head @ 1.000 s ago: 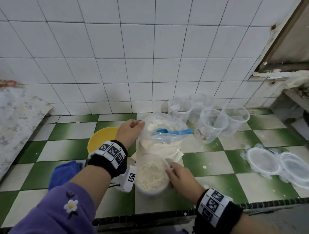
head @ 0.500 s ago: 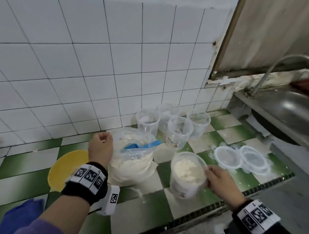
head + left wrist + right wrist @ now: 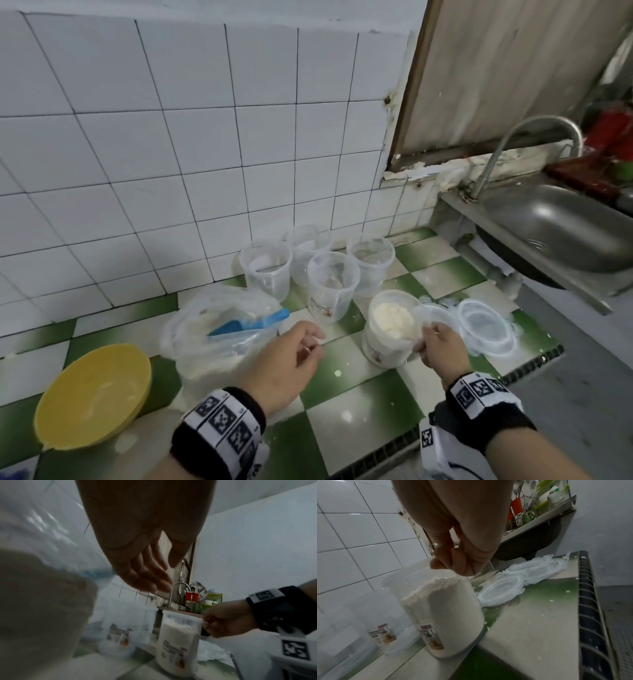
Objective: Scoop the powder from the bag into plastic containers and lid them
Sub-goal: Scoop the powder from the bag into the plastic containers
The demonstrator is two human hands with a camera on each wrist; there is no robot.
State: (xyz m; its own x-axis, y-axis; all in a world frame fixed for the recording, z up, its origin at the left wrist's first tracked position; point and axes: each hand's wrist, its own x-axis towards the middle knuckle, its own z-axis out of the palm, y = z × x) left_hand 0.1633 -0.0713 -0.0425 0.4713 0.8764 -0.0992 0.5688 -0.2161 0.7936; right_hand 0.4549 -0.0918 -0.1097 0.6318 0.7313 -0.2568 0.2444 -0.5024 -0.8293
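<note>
A clear bag of white powder stands open on the green-and-white tiled counter, with a blue scoop lying in it. To its right stands a plastic container filled with powder and without a lid. My right hand pinches that container's near rim; the right wrist view shows the fingers curled on the rim above the filled container. My left hand hovers between bag and container with fingers loose, holding nothing. Clear lids lie just right of the container.
Several empty clear containers stand behind, near the tiled wall. A yellow bowl sits at the front left. A steel sink with a tap lies beyond the counter's right end. The counter's front edge runs close below my wrists.
My right hand has slid the filled container from in front of the bag rightwards to beside the lids. My left hand has let go of the bag's edge and moved right.
</note>
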